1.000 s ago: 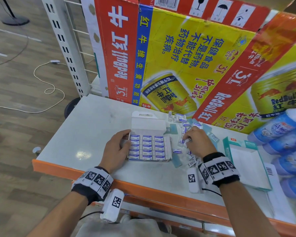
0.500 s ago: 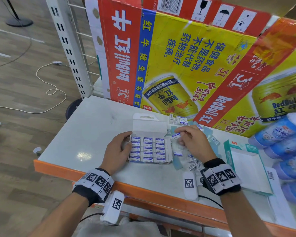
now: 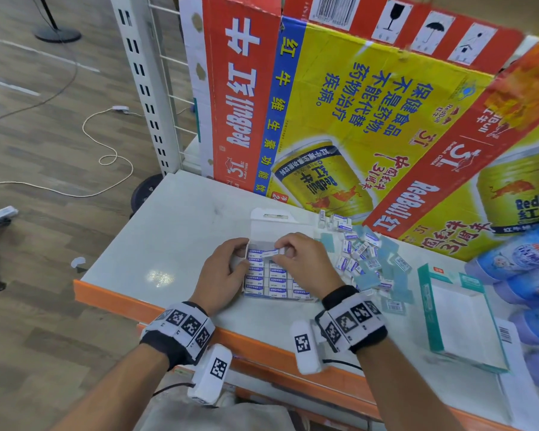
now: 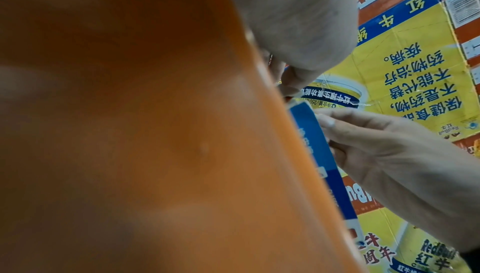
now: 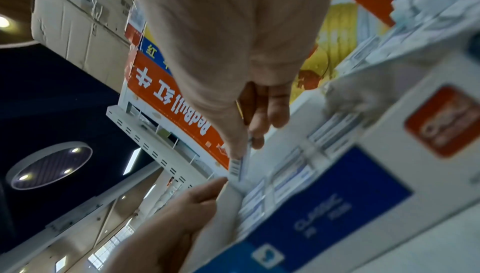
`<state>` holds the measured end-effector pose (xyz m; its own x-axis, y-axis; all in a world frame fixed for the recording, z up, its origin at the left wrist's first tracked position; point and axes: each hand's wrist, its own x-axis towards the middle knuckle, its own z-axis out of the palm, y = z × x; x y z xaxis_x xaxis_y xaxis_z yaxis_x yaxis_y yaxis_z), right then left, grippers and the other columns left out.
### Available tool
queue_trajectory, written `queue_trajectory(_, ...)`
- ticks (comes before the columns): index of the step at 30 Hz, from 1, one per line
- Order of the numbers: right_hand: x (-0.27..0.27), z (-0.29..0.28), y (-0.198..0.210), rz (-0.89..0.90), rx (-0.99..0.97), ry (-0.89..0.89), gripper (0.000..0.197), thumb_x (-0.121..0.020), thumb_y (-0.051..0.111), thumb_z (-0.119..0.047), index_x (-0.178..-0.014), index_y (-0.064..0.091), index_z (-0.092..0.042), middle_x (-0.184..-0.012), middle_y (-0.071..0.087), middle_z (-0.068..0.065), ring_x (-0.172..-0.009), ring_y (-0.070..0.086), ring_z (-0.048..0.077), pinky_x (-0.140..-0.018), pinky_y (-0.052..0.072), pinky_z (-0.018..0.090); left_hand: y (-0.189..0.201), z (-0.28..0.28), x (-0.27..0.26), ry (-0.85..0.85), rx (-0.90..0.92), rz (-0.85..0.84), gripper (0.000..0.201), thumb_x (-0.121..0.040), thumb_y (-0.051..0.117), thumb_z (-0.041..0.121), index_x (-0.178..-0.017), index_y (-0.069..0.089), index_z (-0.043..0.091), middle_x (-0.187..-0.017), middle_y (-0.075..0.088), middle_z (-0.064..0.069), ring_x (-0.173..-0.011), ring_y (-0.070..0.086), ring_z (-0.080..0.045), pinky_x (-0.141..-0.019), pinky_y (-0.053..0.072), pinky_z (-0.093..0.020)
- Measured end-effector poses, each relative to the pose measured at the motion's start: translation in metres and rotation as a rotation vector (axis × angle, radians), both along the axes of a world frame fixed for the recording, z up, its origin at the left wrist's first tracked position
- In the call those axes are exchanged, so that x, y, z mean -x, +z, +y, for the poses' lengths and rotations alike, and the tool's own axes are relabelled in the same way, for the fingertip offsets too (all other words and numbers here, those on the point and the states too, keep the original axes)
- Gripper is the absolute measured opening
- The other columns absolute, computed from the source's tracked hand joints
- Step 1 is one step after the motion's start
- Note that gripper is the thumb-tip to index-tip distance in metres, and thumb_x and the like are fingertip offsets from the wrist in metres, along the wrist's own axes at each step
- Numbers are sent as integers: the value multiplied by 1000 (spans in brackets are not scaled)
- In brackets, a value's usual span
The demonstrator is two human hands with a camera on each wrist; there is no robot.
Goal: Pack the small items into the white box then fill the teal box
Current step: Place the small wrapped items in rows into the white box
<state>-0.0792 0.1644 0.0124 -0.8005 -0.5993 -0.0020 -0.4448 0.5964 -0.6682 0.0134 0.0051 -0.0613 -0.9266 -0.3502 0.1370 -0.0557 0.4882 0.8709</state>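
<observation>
The white box (image 3: 274,227) lies open on the shelf, lid flap back, with rows of small white-and-blue erasers inside. My left hand (image 3: 241,255) grips the box's left wall. My right hand (image 3: 279,248) pinches one eraser (image 3: 273,252) over the far-left corner of the box. In the right wrist view the eraser (image 5: 237,166) hangs from my right hand's fingertips (image 5: 241,150) just above the box (image 5: 337,195). A loose pile of erasers (image 3: 361,250) lies right of the box. The teal box (image 3: 458,315) lies open further right.
Red Bull cartons (image 3: 339,119) stand right behind the work area. Blue-wrapped bottles (image 3: 517,259) are stacked at the far right. The shelf's orange front edge (image 3: 262,340) runs under my wrists. A white slotted upright (image 3: 143,82) stands at the back left.
My right hand left the loose pile with one eraser and moved left, to above the white box's far-left corner. My left hand stayed on the box's left side.
</observation>
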Motion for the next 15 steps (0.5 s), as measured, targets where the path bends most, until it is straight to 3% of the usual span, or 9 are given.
queue_trajectory(5, -3, -18, -9, 27, -105, 30, 17, -84, 66, -11, -101, 64, -12, -93, 44, -1, -76, 49, 12, -78, 44, 24, 3, 1, 0, 2, 7, -3, 46, -82, 45, 28, -126, 52, 18, -119, 59, 4, -102, 53, -7, -85, 41, -22)
queue_trajectory(10, -3, -27, -10, 105, -207, 72, 19, -87, 63, -17, -105, 64, -14, -104, 49, 4, -96, 52, 20, -87, 46, 34, 4, 1, 0, 1, 19, -1, 47, -80, 45, 25, -126, 53, 16, -119, 59, 4, -102, 51, -5, -84, 32, -5)
queue_trajectory(15, -4, -35, -13, 98, -233, 63, 19, -87, 61, -13, -105, 63, -11, -108, 49, 7, -95, 57, 24, -84, 46, 32, 5, 1, -1, 2, 12, 6, 47, -80, 46, 25, -126, 53, 16, -119, 59, 4, -102, 52, -5, -85, 35, -11)
